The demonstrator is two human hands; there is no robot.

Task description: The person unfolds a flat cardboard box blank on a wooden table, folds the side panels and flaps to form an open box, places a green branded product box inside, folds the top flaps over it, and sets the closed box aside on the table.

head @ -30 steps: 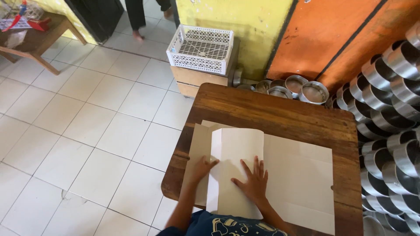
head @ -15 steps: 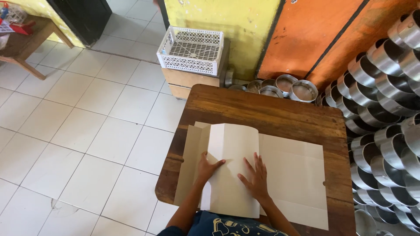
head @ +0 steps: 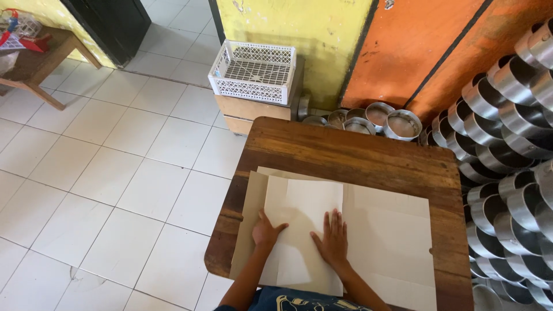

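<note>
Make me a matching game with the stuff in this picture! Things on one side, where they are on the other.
Things:
1. white basket
2. metal tins
3. left hand
4. wooden table

Places:
A. stacked along the right side
B. flat on the folded cardboard
C. on a wooden box by the yellow wall
D. under the cardboard sheets

Pairs: 1-C, 2-A, 3-B, 4-D

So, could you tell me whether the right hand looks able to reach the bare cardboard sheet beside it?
Probably yes: the right hand lies flat on the folded white panel, and the cardboard sheet lies just beside it, with nothing on it.
</note>
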